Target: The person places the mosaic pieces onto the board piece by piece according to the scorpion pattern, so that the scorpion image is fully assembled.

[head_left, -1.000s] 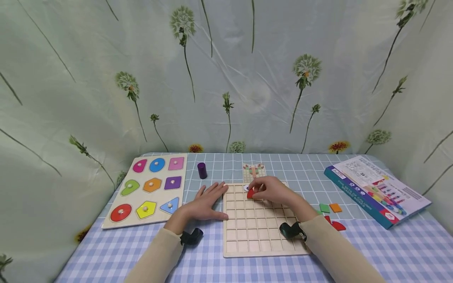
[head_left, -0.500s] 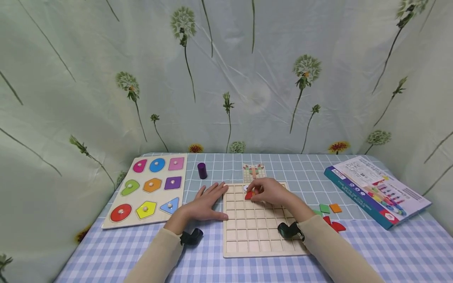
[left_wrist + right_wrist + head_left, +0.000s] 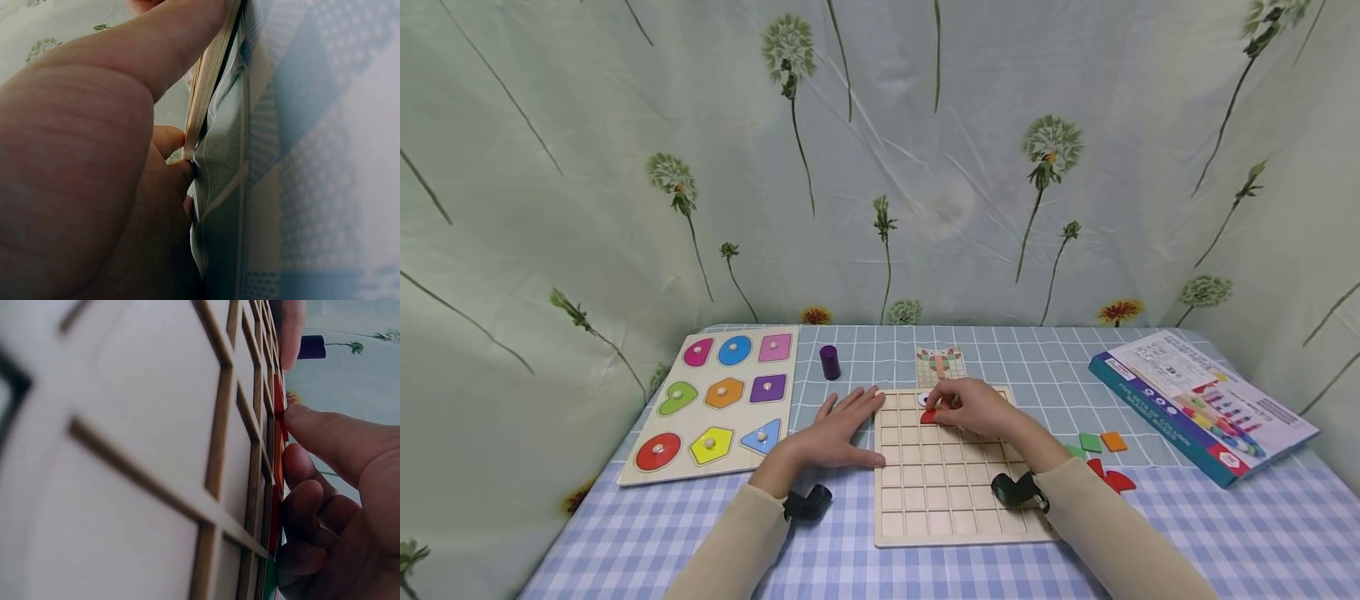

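Observation:
A wooden grid board (image 3: 925, 500) lies in front of me. My left hand (image 3: 835, 437) rests with fingers spread at its left edge; in the left wrist view the fingers touch the board's side (image 3: 206, 94). Near the board's far edge, my right hand (image 3: 973, 408) pinches a red curved-edge piece (image 3: 928, 417) over a cell, just below a white eye-like piece (image 3: 923, 400). In the right wrist view the thumb (image 3: 312, 422) touches the red piece (image 3: 280, 403). More red (image 3: 275, 515) and green (image 3: 270, 575) pieces sit along the board there, mostly hidden by the hand from above.
Behind the board lies a pattern card (image 3: 940, 364). Loose green (image 3: 1090, 442), orange (image 3: 1114, 442) and red pieces (image 3: 1120, 481) lie right of it. A knobbed shape puzzle (image 3: 741, 433) is at left, a purple cylinder (image 3: 830, 363) behind, a box (image 3: 1202, 400) at right.
My right hand has shifted the red piece slightly left and down into line with a cell, below the eye-like piece. The left hand has stayed in place.

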`<state>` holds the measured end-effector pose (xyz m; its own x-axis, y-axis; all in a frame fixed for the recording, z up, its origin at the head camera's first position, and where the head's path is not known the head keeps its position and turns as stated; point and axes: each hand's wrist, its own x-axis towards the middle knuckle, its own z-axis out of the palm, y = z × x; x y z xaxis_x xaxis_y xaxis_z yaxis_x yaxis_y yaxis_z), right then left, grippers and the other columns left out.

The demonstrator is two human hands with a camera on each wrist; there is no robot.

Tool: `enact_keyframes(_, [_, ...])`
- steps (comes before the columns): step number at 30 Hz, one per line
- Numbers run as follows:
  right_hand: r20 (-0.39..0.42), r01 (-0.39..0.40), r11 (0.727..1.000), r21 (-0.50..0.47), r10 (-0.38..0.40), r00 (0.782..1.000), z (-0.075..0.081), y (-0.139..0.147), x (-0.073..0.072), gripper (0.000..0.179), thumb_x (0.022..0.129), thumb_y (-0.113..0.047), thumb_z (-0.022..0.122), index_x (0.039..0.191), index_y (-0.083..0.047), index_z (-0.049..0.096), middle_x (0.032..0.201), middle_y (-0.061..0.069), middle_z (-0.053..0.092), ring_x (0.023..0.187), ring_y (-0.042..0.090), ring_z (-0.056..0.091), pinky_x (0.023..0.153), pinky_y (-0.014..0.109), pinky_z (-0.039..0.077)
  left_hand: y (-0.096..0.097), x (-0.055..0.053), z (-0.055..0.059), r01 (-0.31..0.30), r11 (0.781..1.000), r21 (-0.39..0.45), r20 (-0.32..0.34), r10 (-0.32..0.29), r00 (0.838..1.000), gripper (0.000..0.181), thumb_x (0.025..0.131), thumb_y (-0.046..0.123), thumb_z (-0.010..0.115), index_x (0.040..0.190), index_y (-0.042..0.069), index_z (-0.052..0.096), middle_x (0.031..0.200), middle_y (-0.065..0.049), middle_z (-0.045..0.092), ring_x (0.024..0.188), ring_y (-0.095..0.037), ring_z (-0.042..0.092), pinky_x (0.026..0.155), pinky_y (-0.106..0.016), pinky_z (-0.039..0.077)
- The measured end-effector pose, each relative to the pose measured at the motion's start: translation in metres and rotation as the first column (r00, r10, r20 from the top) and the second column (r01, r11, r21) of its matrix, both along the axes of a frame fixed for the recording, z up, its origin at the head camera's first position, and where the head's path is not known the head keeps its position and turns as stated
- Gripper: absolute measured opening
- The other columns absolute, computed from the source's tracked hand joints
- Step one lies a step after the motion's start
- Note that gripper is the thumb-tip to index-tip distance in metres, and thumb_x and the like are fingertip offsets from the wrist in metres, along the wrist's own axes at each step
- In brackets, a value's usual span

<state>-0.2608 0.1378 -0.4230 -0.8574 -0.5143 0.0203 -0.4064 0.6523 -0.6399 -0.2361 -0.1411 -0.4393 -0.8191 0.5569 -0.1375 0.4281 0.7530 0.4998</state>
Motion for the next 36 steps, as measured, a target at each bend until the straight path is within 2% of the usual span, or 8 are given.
enact_keyframes(7, [0.019,0.012,1.000,0.011,-0.013,1.000,0.002,-0.003,0.000,0.008,0.091,-0.015,0.072,0.098,-0.019,0.072,0.077,-0.003,0.057,0.068,0.012,0.050,0.065,0.027,0.042,-0.001,0.000,0.000,0.009,1.000,0.005,-0.005,-0.009,1.000,0.099,0.085,0.056,0.072,0.161,0.018,0.021,0.170,-0.002,0.014,0.158,-0.029,0.005,0.124,-0.061,-0.003])
enact_keyframes(11, [0.028,0.012,1.000,0.011,-0.012,1.000,0.002,-0.003,0.001,0.002,0.091,-0.016,0.072,0.092,-0.018,0.074,0.078,-0.003,0.062,0.069,0.011,0.050,0.065,0.027,0.043,-0.001,-0.001,0.000,0.011,1.000,0.005,-0.008,-0.011,1.000,0.099,0.085,0.056,0.072,0.161,0.018,0.021,0.170,-0.003,0.014,0.158,-0.029,0.005,0.124,-0.061,-0.003])
enact_keyframes(17, [0.021,-0.003,1.000,0.027,0.002,1.000,0.002,-0.001,0.003,0.007,0.093,-0.016,0.071,0.087,-0.018,0.074,0.085,-0.006,0.068,0.071,0.010,0.051,0.065,0.026,0.045,-0.001,0.000,0.000,0.014,1.000,0.011,-0.005,-0.014,1.000,0.099,0.085,0.055,0.072,0.161,0.018,0.021,0.170,-0.003,0.014,0.158,-0.029,0.005,0.124,-0.061,-0.003])
enact_keyframes(24, [0.057,-0.039,0.999,-0.028,0.040,0.998,0.012,0.009,0.012,0.008,0.096,-0.018,0.067,0.098,-0.014,0.073,0.094,-0.002,0.071,0.073,0.010,0.055,0.066,0.026,0.048,-0.001,0.000,-0.001,0.013,1.000,0.003,-0.014,-0.013,1.000,0.099,0.085,0.055,0.072,0.161,0.018,0.021,0.170,-0.003,0.014,0.158,-0.029,0.006,0.124,-0.061,-0.002])
enact_keyframes(29, [0.028,-0.054,0.998,-0.018,0.054,0.998,0.023,0.027,0.018,0.013,0.096,-0.018,0.066,0.105,-0.011,0.072,0.098,-0.001,0.072,0.079,0.010,0.058,0.071,0.026,0.050,-0.002,-0.001,-0.001,0.011,1.000,0.000,-0.019,-0.011,1.000,0.099,0.085,0.055,0.073,0.161,0.018,0.022,0.170,-0.003,0.015,0.158,-0.029,0.006,0.124,-0.061,-0.002])
enact_keyframes(33, [0.021,-0.013,1.000,0.025,0.013,1.000,0.030,0.045,0.022,0.016,0.096,-0.018,0.066,0.110,-0.012,0.071,0.101,0.000,0.071,0.085,0.012,0.058,0.073,0.027,0.050,-0.001,-0.001,-0.002,0.003,1.000,0.000,-0.020,-0.003,1.000,0.099,0.084,0.056,0.073,0.161,0.018,0.022,0.170,-0.003,0.015,0.158,-0.029,0.006,0.125,-0.061,-0.002])
enact_keyframes(36, [0.048,0.025,0.999,0.044,-0.027,0.998,0.035,0.058,0.026,0.019,0.096,-0.018,0.067,0.113,-0.011,0.070,0.106,0.003,0.070,0.088,0.015,0.059,0.075,0.028,0.051,-0.001,-0.001,-0.002,0.004,1.000,0.001,-0.016,-0.004,1.000,0.099,0.084,0.057,0.072,0.161,0.019,0.022,0.170,-0.002,0.015,0.158,-0.028,0.006,0.125,-0.061,-0.002])
